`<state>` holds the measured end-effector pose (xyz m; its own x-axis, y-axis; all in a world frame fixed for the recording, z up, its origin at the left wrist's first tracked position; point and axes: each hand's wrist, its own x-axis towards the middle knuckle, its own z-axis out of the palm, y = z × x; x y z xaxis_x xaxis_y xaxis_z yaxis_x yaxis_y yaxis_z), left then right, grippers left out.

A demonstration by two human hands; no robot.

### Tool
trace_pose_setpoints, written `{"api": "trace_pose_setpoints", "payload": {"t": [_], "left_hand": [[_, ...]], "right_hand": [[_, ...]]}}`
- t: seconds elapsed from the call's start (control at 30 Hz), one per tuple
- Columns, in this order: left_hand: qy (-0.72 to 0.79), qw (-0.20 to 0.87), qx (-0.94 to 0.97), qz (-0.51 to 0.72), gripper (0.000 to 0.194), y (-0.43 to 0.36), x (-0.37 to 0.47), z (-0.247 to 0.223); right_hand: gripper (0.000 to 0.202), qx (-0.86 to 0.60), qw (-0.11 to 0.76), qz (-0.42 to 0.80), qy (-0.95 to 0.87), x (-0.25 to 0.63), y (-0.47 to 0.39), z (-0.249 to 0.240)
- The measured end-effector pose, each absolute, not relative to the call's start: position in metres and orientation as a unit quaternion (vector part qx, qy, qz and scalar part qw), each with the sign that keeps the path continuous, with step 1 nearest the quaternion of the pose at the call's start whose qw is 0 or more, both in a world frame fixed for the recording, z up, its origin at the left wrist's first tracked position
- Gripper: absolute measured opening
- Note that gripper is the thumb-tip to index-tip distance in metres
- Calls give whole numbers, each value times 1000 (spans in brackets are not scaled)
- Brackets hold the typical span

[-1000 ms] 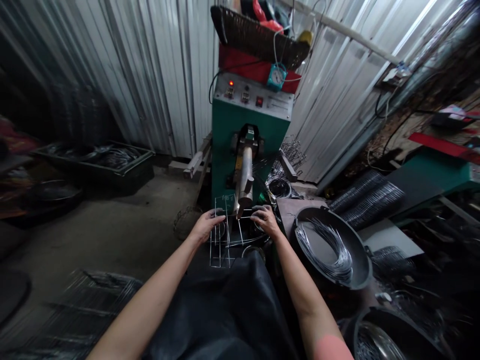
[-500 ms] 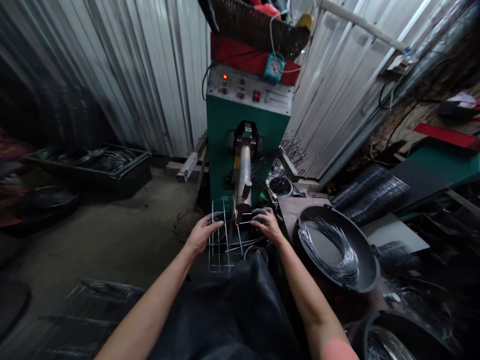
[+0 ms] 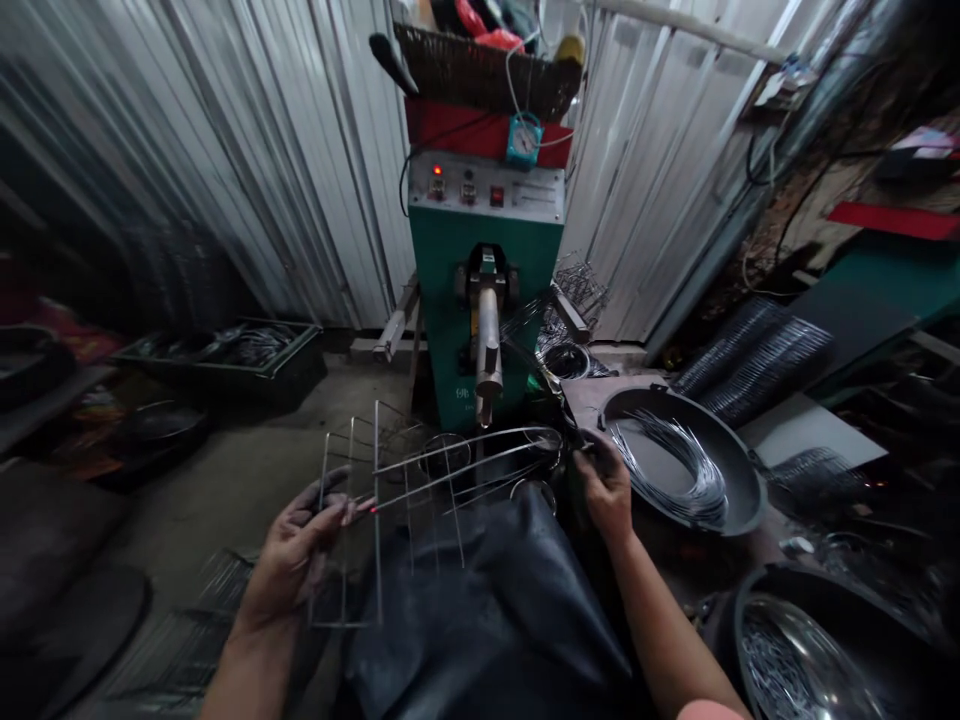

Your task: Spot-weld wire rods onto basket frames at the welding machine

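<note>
My left hand point(image 3: 304, 540) grips the left side of a wire frame point(image 3: 377, 560), a grid of thin metal rods tilted over the dark apron. A small red glow shows on the frame beside my left fingers. Long curved wires stretch from the frame to the right, toward my right hand point(image 3: 606, 485). Its fingers are closed near the wires' far end, but what they hold is too dark to make out. The green machine point(image 3: 487, 235) stands ahead, and its metal arm point(image 3: 489, 345) ends above the wires, apart from the frame.
On the right, a round black pan point(image 3: 739, 500) holds a coil of wires point(image 3: 686, 470). A metal bowl point(image 3: 795, 660) of small pieces lies at the lower right. A green tray point(image 3: 281, 365) of metal parts sits on the floor at the left. Corrugated metal walls stand behind.
My left hand has drawn the frame left and toward me, away from the machine's arm. My right hand has moved right, away from the frame. The view has shifted slightly.
</note>
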<state>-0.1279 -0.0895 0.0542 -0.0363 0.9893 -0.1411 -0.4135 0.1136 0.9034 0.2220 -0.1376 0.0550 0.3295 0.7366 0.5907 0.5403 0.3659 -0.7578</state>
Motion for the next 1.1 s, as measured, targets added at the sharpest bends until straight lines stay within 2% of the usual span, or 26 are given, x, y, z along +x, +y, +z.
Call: {"api": "trace_pose_setpoints", "payload": {"t": [0.07,0.23,0.3,0.37,0.47,0.6,0.73,0.87,0.97,1.03,1.1], "left_hand": [[412,657,296,557,31,-98,-133,54],[358,773,167,497,4,-117,-117,23],[360,794,117,476,8,-124,-106,8],[376,802,88,456,12,-131,-96,-3],[413,810,69,410,12,-141,-85,-12],[443,809,58,382,12,-146,-75,-15],[403,841,59,357,31,-134,-67,-11],[384,849,171,321,39,-117,-60,-9],[490,741,321,328,48,-117,-60,-12],[542,610,429,388,53,-124,-61,-10],[523,503,517,454,51,-132,-60,-3]], "right_hand": [[43,-592,568,130,-557,236,-147,42],[62,-559,330,248,-719,238,-186,5],[57,-523,257,284,-762,230,-205,-3],[39,-503,238,304,-773,222,-221,-9],[19,-494,247,338,-762,218,-240,-17],[25,-502,300,384,-715,215,-259,-28],[31,-537,406,395,-626,198,-260,-27],[31,-554,518,383,-527,173,-236,-9],[30,-556,555,373,-493,157,-212,5],[30,-557,566,359,-490,147,-199,10],[30,-555,568,361,-489,136,-188,11]]}}
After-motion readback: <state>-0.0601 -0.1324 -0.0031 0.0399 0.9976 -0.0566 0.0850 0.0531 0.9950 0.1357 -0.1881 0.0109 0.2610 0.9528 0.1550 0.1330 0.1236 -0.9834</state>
